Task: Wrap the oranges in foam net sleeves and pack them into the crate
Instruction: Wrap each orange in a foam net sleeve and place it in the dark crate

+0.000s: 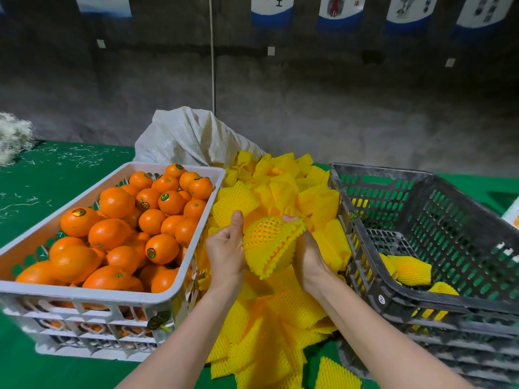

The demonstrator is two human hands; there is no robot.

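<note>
An orange half covered by a yellow foam net sleeve (268,244) is held between both hands over the sleeve pile. My left hand (226,249) grips it from the left, thumb up. My right hand (307,252) holds the sleeve's right side, fingers curled behind it. A white crate (92,297) at the left is full of bare oranges (118,228). The dark grey crate (421,296) at the right holds a few wrapped oranges (411,269) on its bottom.
A heap of loose yellow foam sleeves (280,192) fills the gap between the crates and spills toward me. A white woven sack (191,136) lies behind it. Everything rests on a green table (42,175) strewn with pale shreds. A grey wall stands behind.
</note>
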